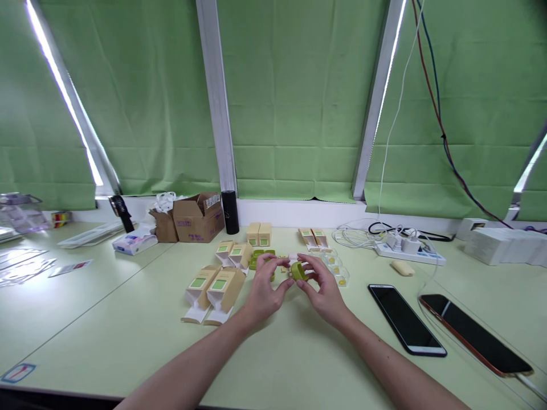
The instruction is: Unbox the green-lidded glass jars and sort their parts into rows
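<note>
My right hand (322,285) has its thumb and fingers closed round a small olive-green rounded plastic piece (298,271). My left hand (265,289) is close beside it, thumb and forefinger curled together by the piece's left side; whatever they pinch is too small to make out. Behind the left fingers, more green plastic pieces (255,259) lie on the table, partly hidden. Clear domed plastic pieces with yellow centres (336,266) rest just beyond my right hand. Open beige cartons with green labels (224,287) lie to the left of my left hand.
Two phones (407,319) lie on the right, one with a cable plugged in. Behind them are a white power strip (412,253) and coiled cables (354,236). A brown cardboard box (197,219) and a black cylinder (229,212) stand at the back, near closed beige cartons (258,234).
</note>
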Tool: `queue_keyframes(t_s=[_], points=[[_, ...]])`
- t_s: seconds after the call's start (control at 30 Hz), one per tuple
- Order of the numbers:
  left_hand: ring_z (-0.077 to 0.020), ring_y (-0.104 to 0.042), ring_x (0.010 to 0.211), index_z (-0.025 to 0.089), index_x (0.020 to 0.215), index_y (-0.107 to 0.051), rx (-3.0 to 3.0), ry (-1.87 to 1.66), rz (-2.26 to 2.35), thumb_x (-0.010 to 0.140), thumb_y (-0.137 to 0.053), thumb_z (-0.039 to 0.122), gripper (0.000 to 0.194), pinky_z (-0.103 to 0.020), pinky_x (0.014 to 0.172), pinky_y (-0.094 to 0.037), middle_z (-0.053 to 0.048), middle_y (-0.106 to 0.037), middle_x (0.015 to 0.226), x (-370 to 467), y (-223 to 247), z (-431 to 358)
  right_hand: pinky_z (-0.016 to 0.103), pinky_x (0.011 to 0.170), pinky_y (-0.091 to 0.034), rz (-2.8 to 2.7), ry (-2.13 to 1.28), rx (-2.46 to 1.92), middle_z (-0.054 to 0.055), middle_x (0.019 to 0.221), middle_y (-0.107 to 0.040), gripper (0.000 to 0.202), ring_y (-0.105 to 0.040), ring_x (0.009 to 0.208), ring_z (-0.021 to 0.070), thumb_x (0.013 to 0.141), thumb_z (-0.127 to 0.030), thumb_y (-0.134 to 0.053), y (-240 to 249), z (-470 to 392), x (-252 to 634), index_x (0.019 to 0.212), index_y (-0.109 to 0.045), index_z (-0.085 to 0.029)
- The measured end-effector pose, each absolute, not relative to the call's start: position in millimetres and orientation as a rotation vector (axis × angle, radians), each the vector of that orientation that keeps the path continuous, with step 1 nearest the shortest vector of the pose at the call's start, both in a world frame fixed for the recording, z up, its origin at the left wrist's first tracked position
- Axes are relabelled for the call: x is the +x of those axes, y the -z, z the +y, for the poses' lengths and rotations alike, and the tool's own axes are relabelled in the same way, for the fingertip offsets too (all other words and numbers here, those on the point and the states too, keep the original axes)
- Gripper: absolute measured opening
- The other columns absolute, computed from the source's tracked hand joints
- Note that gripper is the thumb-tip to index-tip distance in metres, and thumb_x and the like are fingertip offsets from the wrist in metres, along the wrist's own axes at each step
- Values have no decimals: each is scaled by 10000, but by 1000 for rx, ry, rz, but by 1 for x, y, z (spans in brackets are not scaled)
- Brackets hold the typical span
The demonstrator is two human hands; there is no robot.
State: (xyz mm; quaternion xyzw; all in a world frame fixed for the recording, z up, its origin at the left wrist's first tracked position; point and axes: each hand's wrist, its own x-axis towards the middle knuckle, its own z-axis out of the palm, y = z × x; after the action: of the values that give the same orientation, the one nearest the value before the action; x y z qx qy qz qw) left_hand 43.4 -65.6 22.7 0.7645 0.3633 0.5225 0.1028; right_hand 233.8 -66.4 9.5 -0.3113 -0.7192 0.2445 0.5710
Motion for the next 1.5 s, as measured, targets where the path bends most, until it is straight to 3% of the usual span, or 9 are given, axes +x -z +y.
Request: queue_keyframes(t_s=[0.23, 0.43, 0.67, 0.87, 1.0, 1.23, 1.5], points=[[-314, -470, 1270, 252, 1276, -637, 2373, -1510, 1046, 842, -783, 190, 462, -536, 1074, -454, -97, -697, 1217, 40, -22, -60, 452, 871, -607, -1805, -285, -781, 108, 1285, -655, 564, -651, 1123, 278, 893, -152, -619, -6, -67, 235, 1423, -494, -299], [-305, -457, 1272, 258, 1317, -632, 2420, -1458, 1008, 868, -764, 185, 474, -528, 1079, -462, -92, -682, 1229, 39, -19, -58, 529, 1044, -549, -1903, -93, -721, 113, 1340, -651, 539, -599, 1276, 301, 922, -94, -536, -7, -69, 237, 1428, -490, -275], [-304, -471, 1247, 259, 1302, -645, 2436, -1453, 1071, 859, -763, 163, 468, -528, 1057, -476, -82, -683, 1213, 41, -18, -59, 498, 1092, -528, -1909, 0, -696, 121, 1356, -622, 510, -563, 1326, 280, 935, -81, -529, -6, -69, 237, 1412, -499, -262], [-291, -491, 1195, 230, 1248, -653, 2482, -1553, 1110, 835, -778, 134, 442, -499, 1019, -497, -81, -691, 1177, 42, -18, -60, 450, 879, -563, -1864, 171, -677, 124, 1175, -617, 340, -596, 1077, 271, 941, -106, -586, -12, -70, 238, 1251, -634, -239], [-305, -493, 1184, 225, 1259, -654, 2591, -1573, 1070, 834, -776, 127, 453, -508, 1004, -502, -94, -684, 1179, 43, -17, -63, 378, 744, -505, -1846, 318, -693, 89, 983, -593, 258, -543, 911, 235, 933, -92, -598, -15, -71, 238, 1127, -706, -225], [-307, -490, 1174, 214, 1251, -656, 2724, -1558, 996, 878, -709, 98, 394, -512, 999, -498, -101, -685, 1168, 46, -18, -68, 334, 691, -421, -1832, 399, -737, 64, 868, -564, 241, -491, 847, 215, 892, -31, -583, -17, -73, 236, 937, -737, -211], [-305, -502, 1160, 225, 1248, -663, 2733, -1580, 990, 877, -731, 124, 390, -507, 991, -499, -95, -693, 1148, 46, -16, -66, 329, 688, -402, -1826, 391, -744, 60, 865, -567, 226, -481, 854, 214, 875, -24, -595, -17, -73, 237, 894, -726, -208]])
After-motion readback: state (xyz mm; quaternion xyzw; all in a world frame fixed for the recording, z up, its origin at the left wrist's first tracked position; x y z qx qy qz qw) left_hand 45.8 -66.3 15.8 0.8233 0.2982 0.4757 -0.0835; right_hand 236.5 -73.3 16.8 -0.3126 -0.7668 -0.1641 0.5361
